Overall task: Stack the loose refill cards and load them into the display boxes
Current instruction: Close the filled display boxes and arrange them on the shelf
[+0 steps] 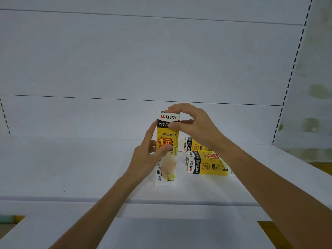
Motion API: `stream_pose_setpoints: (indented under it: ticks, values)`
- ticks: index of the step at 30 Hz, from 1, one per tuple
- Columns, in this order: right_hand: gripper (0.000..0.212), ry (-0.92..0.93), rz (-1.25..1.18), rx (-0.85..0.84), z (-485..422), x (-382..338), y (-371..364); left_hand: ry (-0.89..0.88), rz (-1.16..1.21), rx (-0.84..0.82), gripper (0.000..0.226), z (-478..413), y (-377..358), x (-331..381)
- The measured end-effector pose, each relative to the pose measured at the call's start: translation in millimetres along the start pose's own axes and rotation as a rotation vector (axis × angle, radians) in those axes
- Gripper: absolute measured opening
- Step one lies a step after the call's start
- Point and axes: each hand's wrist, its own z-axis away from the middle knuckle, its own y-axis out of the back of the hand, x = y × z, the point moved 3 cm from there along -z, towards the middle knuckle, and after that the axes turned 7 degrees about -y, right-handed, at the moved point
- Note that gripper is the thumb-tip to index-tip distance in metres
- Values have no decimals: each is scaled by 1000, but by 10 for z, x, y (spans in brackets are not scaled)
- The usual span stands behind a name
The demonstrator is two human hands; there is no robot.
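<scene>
While the tall display box point(166, 148) stood upright on the white shelf point(71, 164), both hands were on it. This was the only view, from the head camera looking down and forward.

The left hand point(146, 159) held the box at its middle, on its left side. Its thumb lay across the front and its fingers point(153, 142) curled round the side, pinching the box. The right hand point(192, 124) was at the top of the box. Its fingers point(173, 107) and thumb were pressed on the top end, as if closing a flap or pushing cards down. I could not see any loose refill cards, so I could not tell if they were inside.

The box looked like thin card. It was likely light and a bit soft, so a hard squeeze could dent it. The printed face looked smooth and may slip. Holding it by the two narrow sides near the middle seemed best, with one hand free for the top.

Two more yellow boxes point(206, 164) lay flat on the shelf, just to the right and behind, under the right arm. They were near the tall box but not touching it. A wide swing of the right arm could bump them. All else on the shelf was bare.
</scene>
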Motion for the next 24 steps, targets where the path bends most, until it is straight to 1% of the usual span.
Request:
stream_pose_setpoints:
  ticks: [3,5,7,9,11,13,16,19,21,24]
  values:
    - [27,5,-13,-13,16,-11,-2,-65,2,11,74,-46,89,113]
    - [30,-6,-36,-43,13,-12,-1,-119,10,-15,79,-114,144,199]
    - [35,-9,-45,-55,17,0,-1,-165,-11,-53,71,-172,178,270]
    - [50,-31,-32,-30,40,63,1,-194,-29,-54,62,-204,205,305]
    - [68,-102,-23,-21,109,194,-31,-215,-52,-10,57,-204,241,323]
    - [76,-178,33,-51,221,358,-109,-217,-70,54,56,-199,278,299]
    - [82,-236,171,-86,399,532,-219,-154,0,181,51,-179,331,210]
    - [89,-210,322,-43,494,562,-294,-5,144,374,45,-92,365,129]
    - [82,-161,426,2,509,515,-282,92,231,466,44,-13,343,72]
    - [70,-101,519,17,539,448,-177,254,280,527,45,88,289,3]
